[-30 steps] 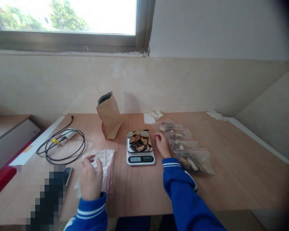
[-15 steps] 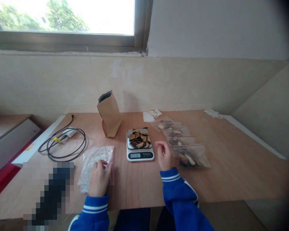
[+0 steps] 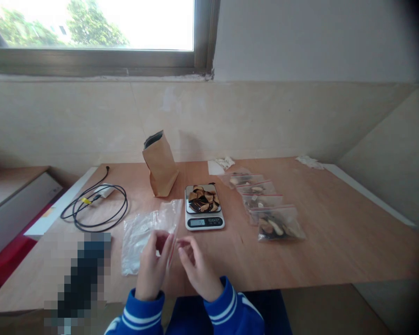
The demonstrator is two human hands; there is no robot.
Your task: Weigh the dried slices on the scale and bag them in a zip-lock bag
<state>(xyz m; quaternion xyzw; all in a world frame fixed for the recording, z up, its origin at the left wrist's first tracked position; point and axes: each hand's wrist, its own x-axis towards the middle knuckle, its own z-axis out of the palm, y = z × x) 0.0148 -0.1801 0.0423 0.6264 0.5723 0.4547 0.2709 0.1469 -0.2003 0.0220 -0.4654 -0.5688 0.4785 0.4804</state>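
Note:
A clear zip-lock bag (image 3: 171,218) with a red-lined edge is pinched in my left hand (image 3: 152,263), its thumb and forefinger closed at the edge. More clear plastic bags (image 3: 134,246) lie flat under and left of that hand. Close to the bag's red edge is my right hand (image 3: 199,267), fingers curved and slightly apart; I see nothing in them. Beyond both hands stands a white digital kitchen scale (image 3: 205,223). Dried brown-and-dark slices (image 3: 203,199), possibly mushroom, are heaped on its plate.
Several filled zip-lock bags (image 3: 279,228) lie in a row right of the scale. A brown paper bag (image 3: 161,170) stands open behind it. On the left are a coiled black cable (image 3: 77,221) and a pixelated dark object (image 3: 87,274). Crumpled white paper (image 3: 225,163) lies near the wall.
My right hand has moved left from beside the filled bags to the zip-lock bag's edge. My left hand has shifted right and lifted one bag's edge off the pile.

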